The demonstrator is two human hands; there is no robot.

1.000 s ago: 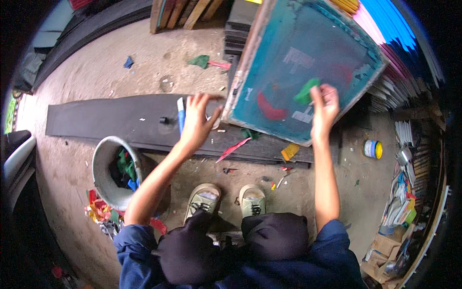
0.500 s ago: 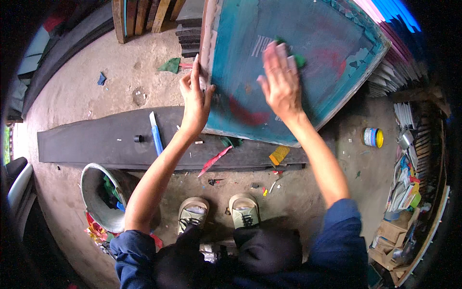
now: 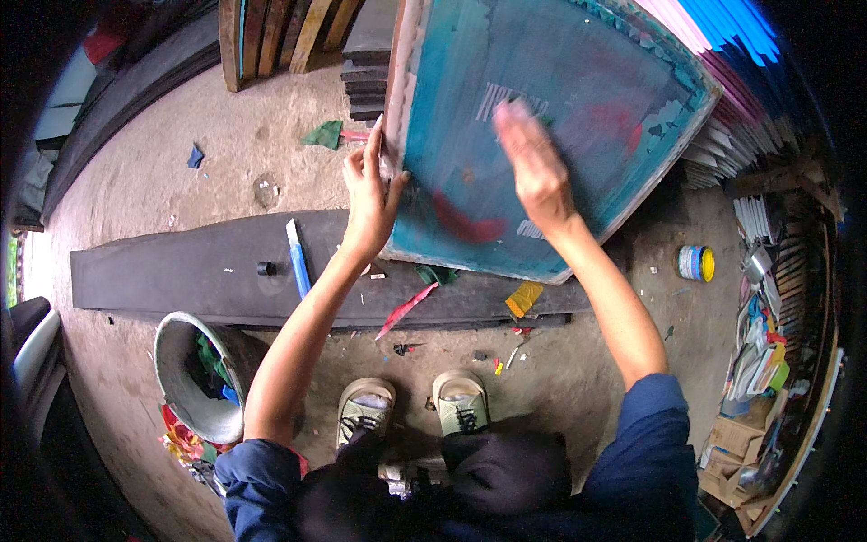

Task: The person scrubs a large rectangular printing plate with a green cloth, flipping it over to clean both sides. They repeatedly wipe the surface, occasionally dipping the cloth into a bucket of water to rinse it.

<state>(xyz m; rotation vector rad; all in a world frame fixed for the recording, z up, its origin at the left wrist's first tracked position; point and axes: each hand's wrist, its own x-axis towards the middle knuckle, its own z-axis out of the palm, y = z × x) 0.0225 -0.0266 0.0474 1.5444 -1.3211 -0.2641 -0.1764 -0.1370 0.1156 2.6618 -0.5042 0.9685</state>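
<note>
Upright on the black board [image 3: 181, 271], the teal screen [image 3: 578, 99] stands tilted, its long axis running up and away. Left hand [image 3: 370, 203] grasps its left edge; right hand [image 3: 533, 167] lies flat on the mesh, fingers released.

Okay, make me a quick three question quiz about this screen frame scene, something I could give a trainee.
1. True or false: the left hand grips the left edge of the teal screen frame.
2. What lies on the dark plank just left of the left forearm?
A. a blue-handled tool
B. a pair of scissors
C. a paint roller
3. Fill in: the right hand lies flat on the frame's ____ face.

Key
1. True. The thumb and fingers wrap the frame's left edge.
2. A. The blue-handled tool lies on the plank, beside a small black cap.
3. Mesh. The palm is pressed on the teal mesh; the hand is blurred.
</note>
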